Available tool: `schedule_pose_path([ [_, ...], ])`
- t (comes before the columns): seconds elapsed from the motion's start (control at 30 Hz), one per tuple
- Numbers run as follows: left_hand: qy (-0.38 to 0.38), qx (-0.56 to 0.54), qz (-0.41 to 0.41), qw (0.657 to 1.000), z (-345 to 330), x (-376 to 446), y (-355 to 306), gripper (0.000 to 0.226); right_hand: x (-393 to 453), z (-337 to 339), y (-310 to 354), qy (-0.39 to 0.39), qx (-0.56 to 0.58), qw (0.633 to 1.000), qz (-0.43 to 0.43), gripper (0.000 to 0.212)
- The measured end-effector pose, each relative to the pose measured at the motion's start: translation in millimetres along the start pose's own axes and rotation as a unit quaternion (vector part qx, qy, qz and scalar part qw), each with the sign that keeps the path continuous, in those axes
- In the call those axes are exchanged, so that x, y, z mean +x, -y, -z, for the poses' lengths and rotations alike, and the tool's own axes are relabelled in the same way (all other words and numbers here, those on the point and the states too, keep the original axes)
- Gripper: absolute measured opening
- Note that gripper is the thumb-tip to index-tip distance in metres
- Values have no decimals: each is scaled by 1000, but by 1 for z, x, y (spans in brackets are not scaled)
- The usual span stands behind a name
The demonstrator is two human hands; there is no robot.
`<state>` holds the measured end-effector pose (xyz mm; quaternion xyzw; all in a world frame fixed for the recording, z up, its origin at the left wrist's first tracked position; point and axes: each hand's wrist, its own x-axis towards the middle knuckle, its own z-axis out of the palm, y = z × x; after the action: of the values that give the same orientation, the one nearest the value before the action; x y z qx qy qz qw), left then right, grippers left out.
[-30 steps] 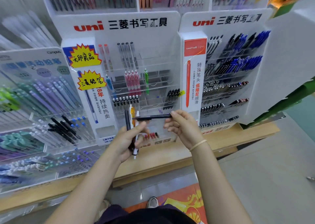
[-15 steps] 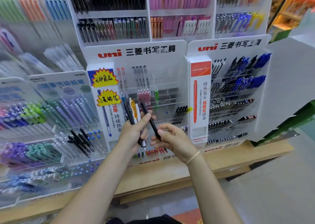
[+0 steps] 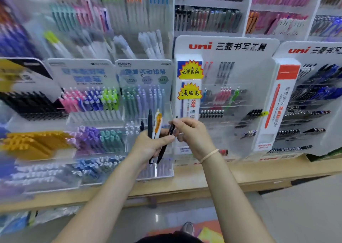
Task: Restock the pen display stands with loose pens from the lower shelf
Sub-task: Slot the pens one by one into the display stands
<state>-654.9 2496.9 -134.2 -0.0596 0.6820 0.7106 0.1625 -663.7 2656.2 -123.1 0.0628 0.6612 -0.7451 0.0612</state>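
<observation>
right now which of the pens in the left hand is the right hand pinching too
The slanted black pen: the right hand pinches its top end. The upright black pen and orange-and-white pen sit in the left hand alone.

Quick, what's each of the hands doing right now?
Left hand: grips a bunch of pens.
Right hand: pinches the top of a black pen in that bunch.

Motion blur is smearing the pen racks left of the uni display stand [image 3: 226, 102], leaving their labels unreadable. The left hand [image 3: 150, 146] is covering the middles of its pens [image 3: 154, 124], and the frame's right edge is cutting off the second uni stand [image 3: 314, 102].
</observation>
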Motion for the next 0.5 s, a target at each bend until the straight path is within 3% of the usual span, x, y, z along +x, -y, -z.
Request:
schedule_pose_path([
  [0.13,-29,-48,30,998,102,-26,26,11,-13,-99,-26,22,20,999,-34,15],
  [0.27,-86,-132,50,986,200,-52,58,17,-26,-185,-55,-15,18,999,-42,9],
  [0.5,-65,-231,85,967,303,-103,86,23,-50,-274,-71,-78,-28,997,-4,10],
])
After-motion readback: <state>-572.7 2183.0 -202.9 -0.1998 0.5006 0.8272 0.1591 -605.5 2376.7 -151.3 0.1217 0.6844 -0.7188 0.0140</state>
